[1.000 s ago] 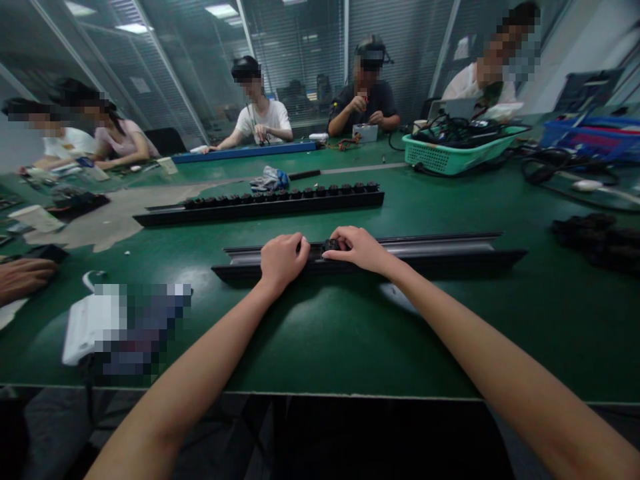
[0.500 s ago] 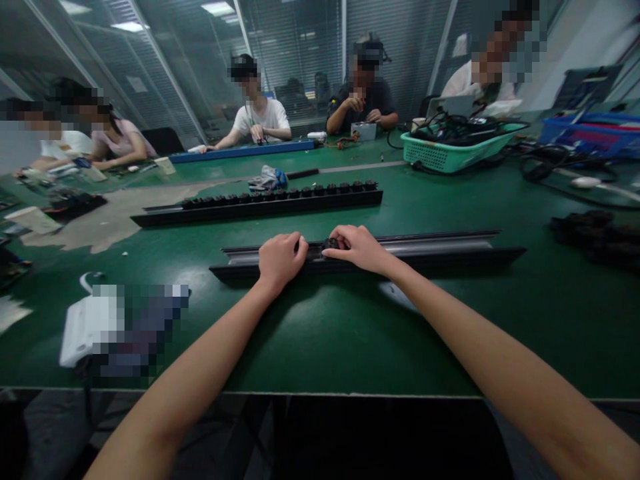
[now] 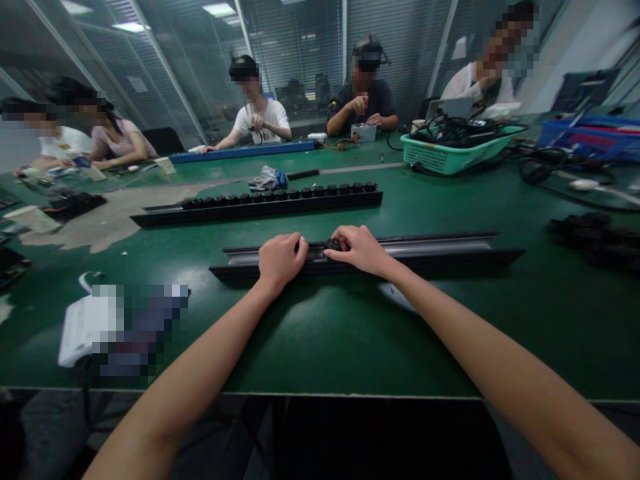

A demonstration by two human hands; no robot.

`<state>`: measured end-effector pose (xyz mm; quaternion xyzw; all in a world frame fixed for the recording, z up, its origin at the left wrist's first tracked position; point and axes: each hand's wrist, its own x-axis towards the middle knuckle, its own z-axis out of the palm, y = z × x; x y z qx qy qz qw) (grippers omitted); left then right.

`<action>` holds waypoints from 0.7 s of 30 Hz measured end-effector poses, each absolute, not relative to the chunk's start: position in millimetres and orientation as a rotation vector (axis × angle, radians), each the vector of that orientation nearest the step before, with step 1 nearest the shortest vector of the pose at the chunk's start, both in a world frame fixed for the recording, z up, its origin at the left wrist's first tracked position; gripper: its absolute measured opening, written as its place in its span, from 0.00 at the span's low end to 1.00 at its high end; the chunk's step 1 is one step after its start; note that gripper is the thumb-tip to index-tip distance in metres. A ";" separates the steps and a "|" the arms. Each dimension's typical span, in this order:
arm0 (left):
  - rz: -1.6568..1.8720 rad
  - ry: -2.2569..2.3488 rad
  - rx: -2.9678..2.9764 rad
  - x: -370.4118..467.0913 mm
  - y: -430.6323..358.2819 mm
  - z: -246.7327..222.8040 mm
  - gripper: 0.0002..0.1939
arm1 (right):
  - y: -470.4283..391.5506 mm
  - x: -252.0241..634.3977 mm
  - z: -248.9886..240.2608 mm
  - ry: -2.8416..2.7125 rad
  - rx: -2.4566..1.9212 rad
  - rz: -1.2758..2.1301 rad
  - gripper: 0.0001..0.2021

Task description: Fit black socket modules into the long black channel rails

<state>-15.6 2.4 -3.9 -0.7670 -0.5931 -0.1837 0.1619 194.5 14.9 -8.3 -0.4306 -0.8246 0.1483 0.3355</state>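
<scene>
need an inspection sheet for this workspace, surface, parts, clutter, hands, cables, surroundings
Surface: green table, pale patch at left
Work pieces: near rail with a black part at its channel; far rail bearing a row of small parts
Clutter: white device at near left; crumpled cloth beyond the far rail; green basket; dark heap at right
Hands: left hand on the near rail, grip unclear; right hand pinching the black part
Cables: black cables heaped in the green basket, more on the table at right
Surroundings: five people around the table; blinds behind
</scene>
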 end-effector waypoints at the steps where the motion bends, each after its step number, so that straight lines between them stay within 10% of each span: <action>1: -0.529 -1.691 -2.189 -15.7 2.6 -4.1 0.19 | 15.0 194.8 -8.4 -2.151 -1.117 0.394 0.12; 21: -0.519 -1.689 -2.173 -15.2 4.6 -6.3 0.20 | 15.1 195.0 -11.3 -2.053 -1.128 0.384 0.11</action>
